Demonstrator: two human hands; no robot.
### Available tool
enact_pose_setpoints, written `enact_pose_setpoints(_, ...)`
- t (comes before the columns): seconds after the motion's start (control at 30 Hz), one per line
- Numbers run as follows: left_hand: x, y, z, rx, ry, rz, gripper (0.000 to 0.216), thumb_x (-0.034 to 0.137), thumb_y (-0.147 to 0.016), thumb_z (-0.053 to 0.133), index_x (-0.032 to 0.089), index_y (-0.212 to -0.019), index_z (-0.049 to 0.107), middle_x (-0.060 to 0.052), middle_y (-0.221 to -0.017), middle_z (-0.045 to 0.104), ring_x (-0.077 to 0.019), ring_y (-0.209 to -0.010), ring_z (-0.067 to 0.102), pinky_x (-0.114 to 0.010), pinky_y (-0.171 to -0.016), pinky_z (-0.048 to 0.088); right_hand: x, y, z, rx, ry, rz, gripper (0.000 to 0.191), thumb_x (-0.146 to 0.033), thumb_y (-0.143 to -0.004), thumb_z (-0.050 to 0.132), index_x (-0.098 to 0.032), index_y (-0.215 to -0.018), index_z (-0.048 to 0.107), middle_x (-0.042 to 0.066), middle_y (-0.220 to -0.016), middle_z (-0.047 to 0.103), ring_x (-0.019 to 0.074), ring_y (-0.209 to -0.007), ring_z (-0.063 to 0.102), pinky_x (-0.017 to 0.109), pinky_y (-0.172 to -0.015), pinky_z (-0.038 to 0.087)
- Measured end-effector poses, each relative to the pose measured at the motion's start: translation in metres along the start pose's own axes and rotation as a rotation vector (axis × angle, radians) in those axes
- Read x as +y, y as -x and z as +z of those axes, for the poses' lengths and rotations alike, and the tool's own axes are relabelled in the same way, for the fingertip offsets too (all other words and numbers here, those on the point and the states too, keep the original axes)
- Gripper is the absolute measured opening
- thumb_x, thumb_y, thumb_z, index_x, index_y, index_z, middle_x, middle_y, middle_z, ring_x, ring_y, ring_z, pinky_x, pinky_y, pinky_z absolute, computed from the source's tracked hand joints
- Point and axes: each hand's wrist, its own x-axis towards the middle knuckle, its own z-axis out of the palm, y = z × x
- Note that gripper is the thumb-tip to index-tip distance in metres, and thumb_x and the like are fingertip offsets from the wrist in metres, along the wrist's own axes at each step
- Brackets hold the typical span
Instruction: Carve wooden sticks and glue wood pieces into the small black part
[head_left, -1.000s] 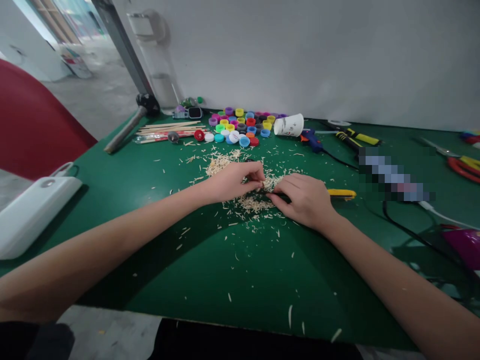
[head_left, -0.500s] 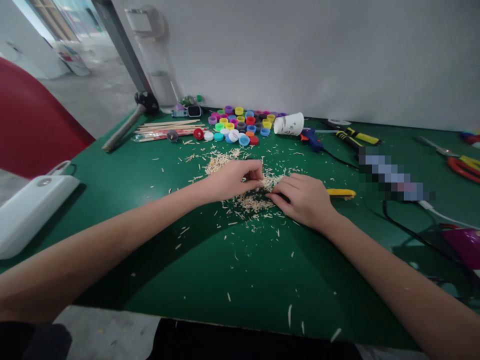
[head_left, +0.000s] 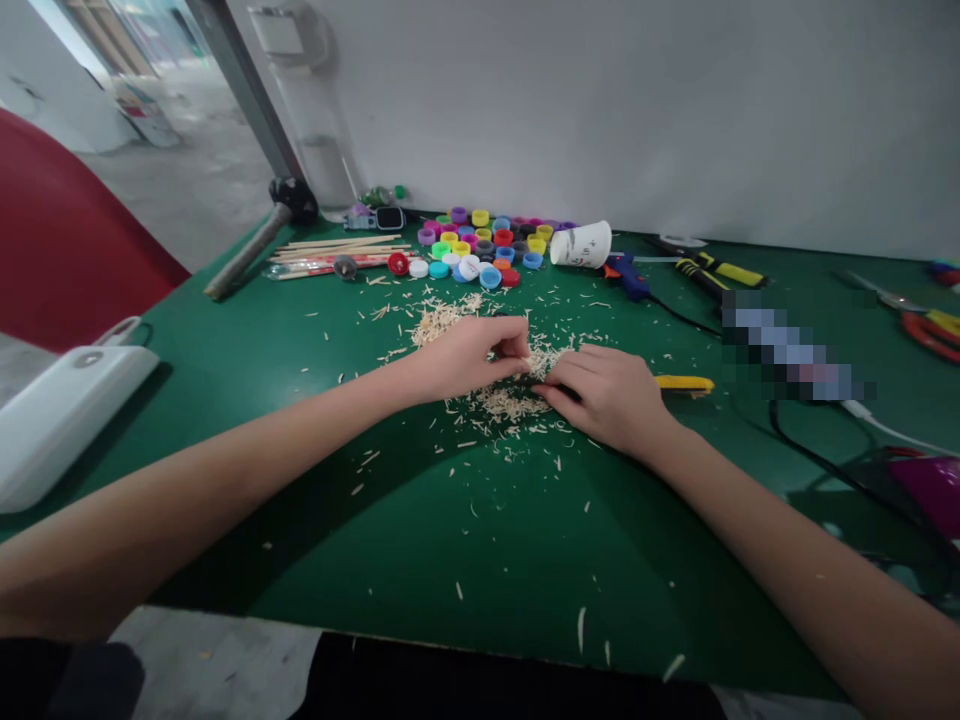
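My left hand (head_left: 484, 350) hovers at the middle of the green table, thumb and forefinger pinched together. Whatever sits between those fingertips is too small to make out. Close by on the right, my right hand (head_left: 604, 395) rests low with its fingers curled together, and what they hold, if anything, is hidden. Pale wood shavings (head_left: 510, 405) lie around and beneath both hands, with a thicker heap (head_left: 435, 322) behind my left hand. A yellow handle (head_left: 684, 384) pokes out beyond my right hand; its other end is hidden.
Colourful bottle caps (head_left: 489, 278), wooden sticks (head_left: 341, 243) and a tipped paper cup (head_left: 581, 245) line the back. A mallet (head_left: 251, 245) lies at left, near a white device (head_left: 79, 420). On the right are a glue gun (head_left: 630, 278), yellow-black pliers (head_left: 701, 275) and cables.
Both hands keep nearly the same pose and place over the shavings. The whole view has shifted very slightly.
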Motion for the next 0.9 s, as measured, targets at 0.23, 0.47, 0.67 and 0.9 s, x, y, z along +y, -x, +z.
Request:
enact_pose_setpoints(0.23,0.0002,0.0002,0.0,0.01,0.005,0.012,0.004,0.023,-0.084,0.055,0.019,-0.081,0.055,0.001,-0.075,0.063,-0.0102,-0.068,0.056,-0.024,-0.059,0.042,0.0,-0.0006,0.0003,-0.008,0.019,0.001,0.026,-0.036,-0.091,0.048,-0.019,-0.075,0.06,0.001,-0.07,0.063,0.0142,-0.067,0.05,0.028,-0.06,0.033)
enact_pose_setpoints(0.47,0.0008,-0.0003,0.0001,0.007,0.005,0.006,0.004,0.022,-0.084,0.056,0.019,-0.081,0.055,0.001,-0.076,0.063,-0.0093,-0.068,0.057,-0.022,-0.059,0.042,0.0006,-0.0002,-0.0002,-0.017,0.019,-0.001,0.026,-0.036,-0.091,0.047,-0.019,-0.076,0.06,0.001,-0.072,0.063,0.0144,-0.068,0.05,0.028,-0.06,0.034)
enact_pose_setpoints(0.67,0.0011,-0.0004,0.0006,0.014,-0.008,0.01,0.005,0.022,-0.083,0.057,0.018,-0.08,0.055,0.002,-0.075,0.063,-0.0092,-0.067,0.057,-0.021,-0.058,0.041,0.0011,0.0004,-0.0001,-0.003,0.016,0.003,0.026,-0.036,-0.091,0.048,-0.019,-0.076,0.06,0.001,-0.071,0.063,0.0143,-0.068,0.051,0.028,-0.06,0.033)
enact_pose_setpoints(0.9,0.0029,0.0017,0.0022,0.055,-0.074,0.018,0.007,0.025,-0.083,0.056,0.019,-0.08,0.055,0.002,-0.072,0.064,-0.0095,-0.064,0.057,-0.022,-0.056,0.041,0.0015,0.0006,0.0009,0.002,0.026,0.034,0.029,-0.04,-0.09,0.049,-0.019,-0.072,0.057,0.001,-0.068,0.061,0.0143,-0.067,0.051,0.028,-0.058,0.032)
